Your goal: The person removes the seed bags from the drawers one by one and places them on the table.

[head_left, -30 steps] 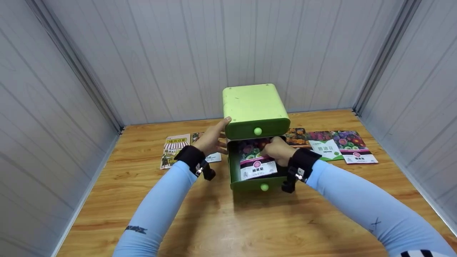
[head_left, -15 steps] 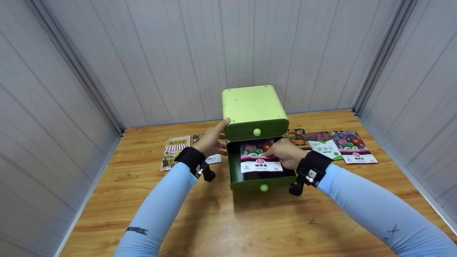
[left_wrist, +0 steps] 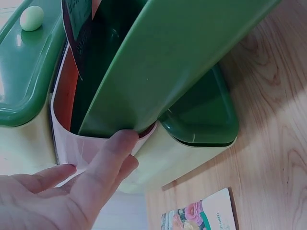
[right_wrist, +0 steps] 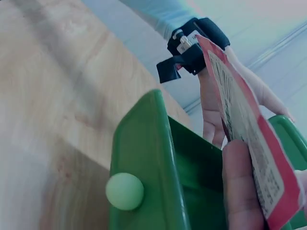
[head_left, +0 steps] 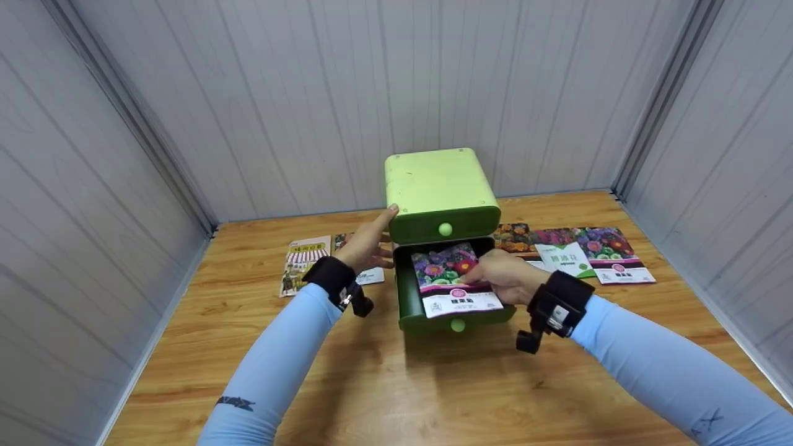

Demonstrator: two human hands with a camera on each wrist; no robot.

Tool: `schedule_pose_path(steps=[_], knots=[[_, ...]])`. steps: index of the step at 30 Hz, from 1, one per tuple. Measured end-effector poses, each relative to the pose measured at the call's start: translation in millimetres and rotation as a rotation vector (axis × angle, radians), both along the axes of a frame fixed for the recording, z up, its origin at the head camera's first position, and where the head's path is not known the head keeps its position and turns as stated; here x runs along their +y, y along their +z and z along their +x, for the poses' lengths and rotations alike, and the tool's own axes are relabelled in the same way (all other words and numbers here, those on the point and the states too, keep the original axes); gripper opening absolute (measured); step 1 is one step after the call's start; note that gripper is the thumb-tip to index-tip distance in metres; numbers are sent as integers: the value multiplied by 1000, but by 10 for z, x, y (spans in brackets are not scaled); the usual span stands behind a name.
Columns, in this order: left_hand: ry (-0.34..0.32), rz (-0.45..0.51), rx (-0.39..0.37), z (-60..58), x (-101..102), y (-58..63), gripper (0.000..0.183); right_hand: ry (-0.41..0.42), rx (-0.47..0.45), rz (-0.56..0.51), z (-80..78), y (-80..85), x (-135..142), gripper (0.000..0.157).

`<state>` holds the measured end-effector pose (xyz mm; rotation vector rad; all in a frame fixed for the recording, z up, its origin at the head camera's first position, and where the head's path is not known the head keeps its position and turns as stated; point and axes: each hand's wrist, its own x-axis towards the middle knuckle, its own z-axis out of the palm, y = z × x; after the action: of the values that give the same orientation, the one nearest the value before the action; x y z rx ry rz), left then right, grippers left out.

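My right hand [head_left: 509, 277] pinches a flower seed packet [head_left: 443, 279] between thumb and fingers, holding it over the pulled-out green drawer [head_left: 421, 323]. In the right wrist view the packet's back [right_wrist: 240, 115] carries printed text and a barcode, and part of the drawer's inside shows below it. The light green cabinet [head_left: 440, 179] has its top drawer pushed in. Against the cabinet's left side rests my left hand [head_left: 364, 246], thumb near the upper front corner. In the left wrist view its extended fingers [left_wrist: 112, 151] touch the cabinet wall beside the open drawer.
Several seed packets lie flat on the wooden table: a striped-awning packet [head_left: 303, 263] and a partly hidden packet [head_left: 372, 276] on the left, an orange-flower packet [head_left: 514, 238], a white-and-green packet [head_left: 565, 259] and a purple-flower packet [head_left: 619, 257] on the right. Panel walls surround the table.
My right hand has lifted the seed packet out of the drawer and moved right and toward me. The packet now overlaps the drawer's front edge. My left hand stays put.
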<state>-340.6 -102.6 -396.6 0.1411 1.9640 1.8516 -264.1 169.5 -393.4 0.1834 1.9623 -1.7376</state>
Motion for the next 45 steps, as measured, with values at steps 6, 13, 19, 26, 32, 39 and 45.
schedule_pose_path(steps=[6, 13, 19, 26, 32, 39, 45], knots=[[87, -94, 59, 94, -34, 28, 88, 22, -23, -18, 130, 31, -15, 36], [207, -83, 95, 278, -54, 63, 77, 56, 65, -50, 279, 113, -46, 40], [144, -202, 170, 528, -80, 47, 70, 73, 105, -131, 353, 146, -67, 42], [-24, -161, 197, 799, 28, 39, 66, -32, 193, -155, 396, 149, -188, 49], [-90, -154, 259, 927, 173, 39, 43, -133, 254, -146, 377, 117, -258, 54], [61, -99, 286, 958, 267, 13, 32, -195, 342, -77, 333, 56, -299, 48], [115, -50, 273, 961, 272, -7, 39, -211, 387, -2, 280, 12, -330, 43]])
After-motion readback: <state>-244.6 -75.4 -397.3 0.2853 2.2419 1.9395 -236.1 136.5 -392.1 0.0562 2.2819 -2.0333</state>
